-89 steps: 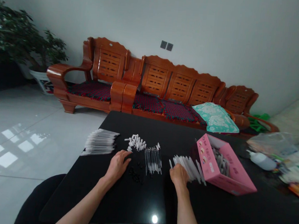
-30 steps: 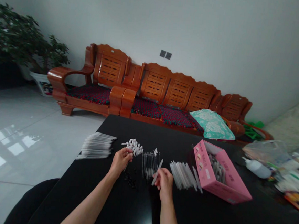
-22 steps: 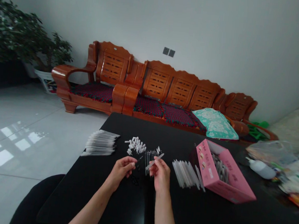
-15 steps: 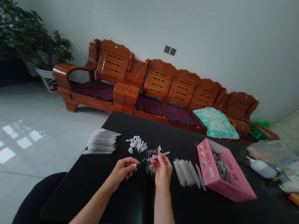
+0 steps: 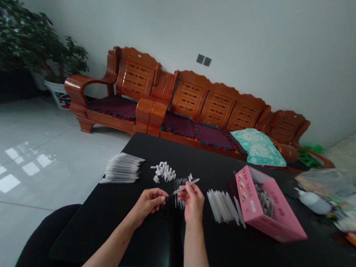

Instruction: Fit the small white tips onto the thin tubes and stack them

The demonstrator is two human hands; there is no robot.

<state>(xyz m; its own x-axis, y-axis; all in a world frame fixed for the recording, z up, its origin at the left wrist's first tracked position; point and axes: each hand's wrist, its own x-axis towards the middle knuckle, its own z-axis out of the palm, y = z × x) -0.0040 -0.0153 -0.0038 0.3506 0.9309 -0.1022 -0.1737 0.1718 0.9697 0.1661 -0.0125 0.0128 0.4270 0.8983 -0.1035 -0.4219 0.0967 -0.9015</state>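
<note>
My right hand (image 5: 193,198) pinches a slim, whitish translucent pen barrel (image 5: 194,181) that slants up to the right. The fingers of my left hand (image 5: 150,203) are closed on a thin dark pen refill (image 5: 167,199), mostly hidden by the fingertips. The barrel's lower left end meets the refill's tip, or nearly so; the exact contact is too small to tell. Behind the right fingers lies a row of thin refills (image 5: 176,199), partly covered. Small white caps (image 5: 164,171) are heaped just beyond my left hand. More pale barrels (image 5: 221,207) lie to the right of my right hand.
On the black table (image 5: 111,235), a stack of white pens (image 5: 122,169) lies at the left. A pink box (image 5: 279,203) holding greyish pieces stands at the right, with a white bottle (image 5: 314,202) and plastic bags beyond. A wooden sofa (image 5: 190,97) lines the wall behind.
The pen barrel in my right hand has moved down and left and tilted more steeply. Its lower end has come to the dark refill in my left hand.
</note>
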